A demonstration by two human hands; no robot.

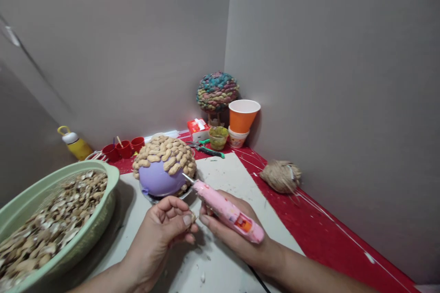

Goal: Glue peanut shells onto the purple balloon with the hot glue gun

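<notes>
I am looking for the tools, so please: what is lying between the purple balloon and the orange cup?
Green-handled pliers and a small yellow-green tub, in the head view.

No readable text, label, brand, number or sign on anything in view.

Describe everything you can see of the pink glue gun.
The pink glue gun has a spotted, plastic-looking body, a slim metallic nozzle and an orange part near its rear end. The right hand grips it, hiding its underside. The nozzle points forward and left, toward the purple balloon; whether they touch is unclear. A dark cord shows below the hand.
</notes>
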